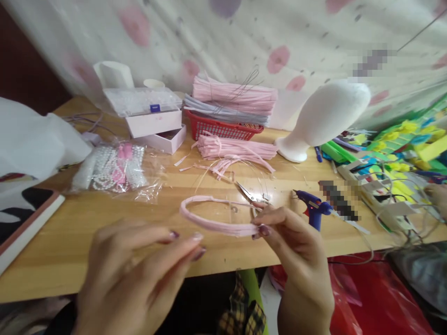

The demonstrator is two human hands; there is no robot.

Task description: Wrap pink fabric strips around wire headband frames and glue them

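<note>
A pink ribbon-wrapped hoop hangs above the table, its round loop toward the left. My right hand pinches the hoop's right end between thumb and fingers. To the left and a little lower, my left hand is stretched out with its fingers apart, and I see nothing in it. Its fingertips are close to the hoop but do not seem to touch it. Behind my right fingers lie scissors, their handles partly hidden. Thin bare wire curves on the table behind the hoop.
A blue glue gun stands right of my right hand, near a power strip. Farther back are pink strip bundles, a red basket, a white foam head, white boxes and bagged pearl strands. Another person's hand shows far right.
</note>
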